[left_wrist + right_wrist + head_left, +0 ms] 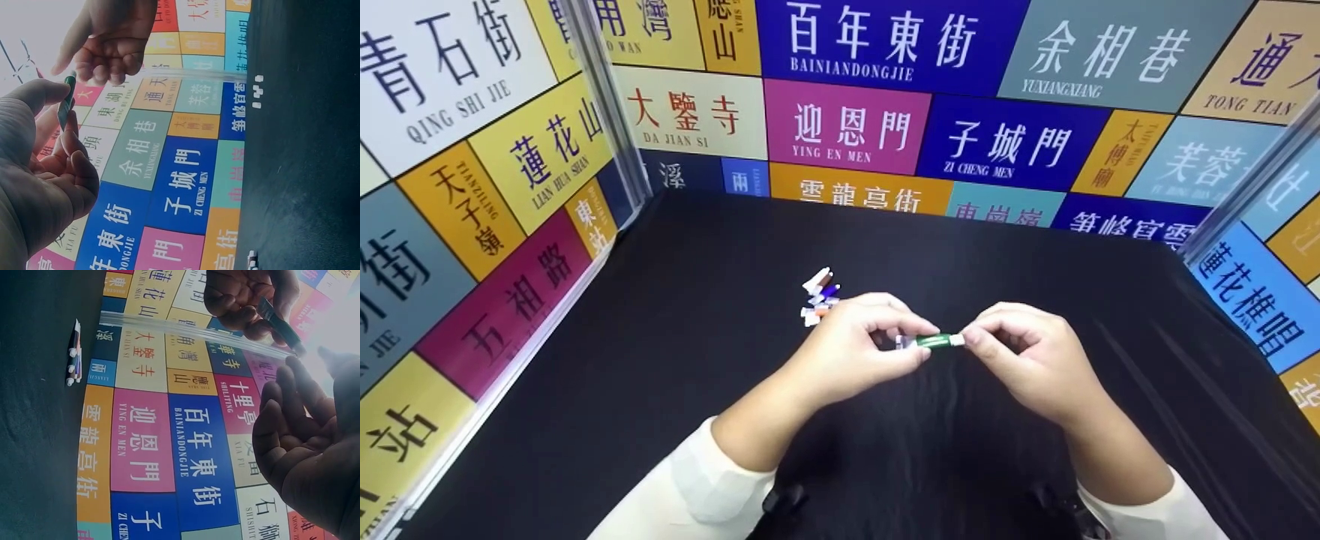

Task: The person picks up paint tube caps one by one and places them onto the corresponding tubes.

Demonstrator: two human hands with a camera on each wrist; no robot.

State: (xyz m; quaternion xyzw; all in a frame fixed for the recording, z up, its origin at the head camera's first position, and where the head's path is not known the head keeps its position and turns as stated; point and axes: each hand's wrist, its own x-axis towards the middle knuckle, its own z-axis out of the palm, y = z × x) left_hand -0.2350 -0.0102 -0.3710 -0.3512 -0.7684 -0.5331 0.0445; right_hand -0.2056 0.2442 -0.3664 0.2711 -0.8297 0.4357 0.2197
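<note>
A small green paint tube (936, 341) with a white cap (957, 340) is held level above the black tabletop. My left hand (864, 337) pinches its body between thumb and index finger; the clear flat end points left. From the other side, my right hand (1031, 352) has its thumb and index fingertips on the cap. The right wrist view shows the tube (280, 326) tilted, its cap end between the right hand's fingertips. More small tubes (826, 292) with white caps lie in a loose group behind my left hand, partly hidden by it.
A black cloth (720, 270) covers the table. Panels with colourful street-name signs (847, 127) stand at the back and sides. In the left wrist view, several small white pieces (257, 90) lie on the cloth. A clear strip (615, 112) runs up the left corner.
</note>
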